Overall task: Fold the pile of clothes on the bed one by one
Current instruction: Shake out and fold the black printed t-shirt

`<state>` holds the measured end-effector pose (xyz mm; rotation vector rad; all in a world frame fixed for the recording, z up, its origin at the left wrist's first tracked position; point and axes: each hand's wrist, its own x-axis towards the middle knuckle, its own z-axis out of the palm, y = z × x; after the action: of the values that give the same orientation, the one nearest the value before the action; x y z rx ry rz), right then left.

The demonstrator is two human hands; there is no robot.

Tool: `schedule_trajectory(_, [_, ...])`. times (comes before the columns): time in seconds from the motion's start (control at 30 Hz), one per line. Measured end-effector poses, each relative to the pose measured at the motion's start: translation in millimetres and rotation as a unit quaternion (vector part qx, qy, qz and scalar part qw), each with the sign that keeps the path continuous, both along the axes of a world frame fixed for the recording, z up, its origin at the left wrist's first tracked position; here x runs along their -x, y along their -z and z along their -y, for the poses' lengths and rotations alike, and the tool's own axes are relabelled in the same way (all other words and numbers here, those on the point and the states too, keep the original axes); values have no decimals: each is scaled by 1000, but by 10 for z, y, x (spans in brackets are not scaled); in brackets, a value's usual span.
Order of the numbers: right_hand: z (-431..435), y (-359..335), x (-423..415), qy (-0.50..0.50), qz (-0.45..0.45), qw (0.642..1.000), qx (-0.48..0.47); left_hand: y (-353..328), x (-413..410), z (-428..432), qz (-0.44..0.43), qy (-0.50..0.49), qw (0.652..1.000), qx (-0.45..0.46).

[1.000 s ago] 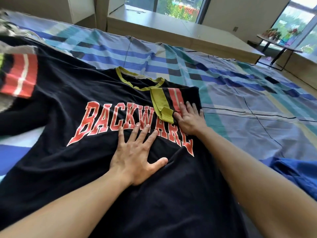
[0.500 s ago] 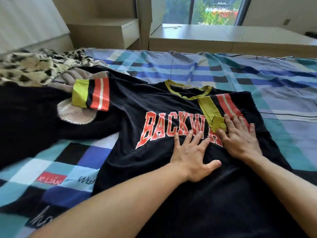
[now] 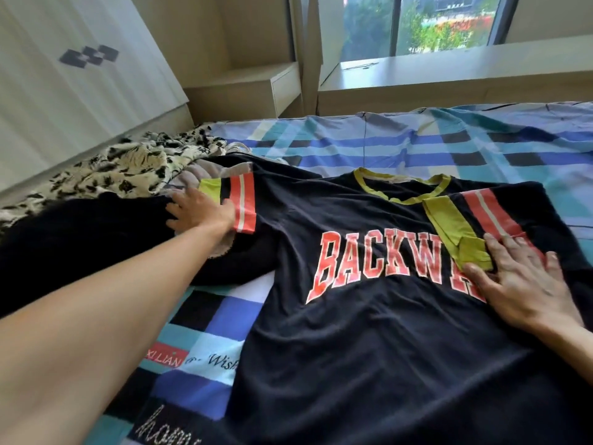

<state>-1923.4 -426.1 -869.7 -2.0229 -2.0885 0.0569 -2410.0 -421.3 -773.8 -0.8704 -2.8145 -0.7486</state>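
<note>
A black T-shirt (image 3: pixel 369 348) with red lettering is laid face-up across centre and right. Its folded sleeve (image 3: pixel 481 216) is turned over the chest, its spread sleeve (image 3: pixel 245 203) stretched leftward onto the clothes pile (image 3: pixel 128 175) at mid-left.

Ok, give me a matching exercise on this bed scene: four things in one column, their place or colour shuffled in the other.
1. left hand
2. right hand
3. leopard-print cloth
4. neckband

A. olive yellow
B. flat on the folded-in sleeve
C. at the cuff of the outstretched sleeve
D. crumpled, far left

Pairs: 1-C, 2-B, 3-D, 4-A
</note>
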Motion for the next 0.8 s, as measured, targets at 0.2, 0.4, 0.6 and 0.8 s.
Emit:
schedule_trajectory(0.2, [61,-62,54,12,6,1000,0,-31,470,-147,137,24,989,-59])
schedule_trajectory(0.4, [66,-63,63,10,-1,1000,-9,-194,246,-177,115,81,987,-78])
schedule_trajectory(0.6, [63,-56,62,12,-5,1000,-12,-631,-670,-270,-29,213,973,-87])
schedule_trajectory(0.8, [71,-63,68,12,-8,1000,-15,-730,-1868,-279,-119,470,872,-67])
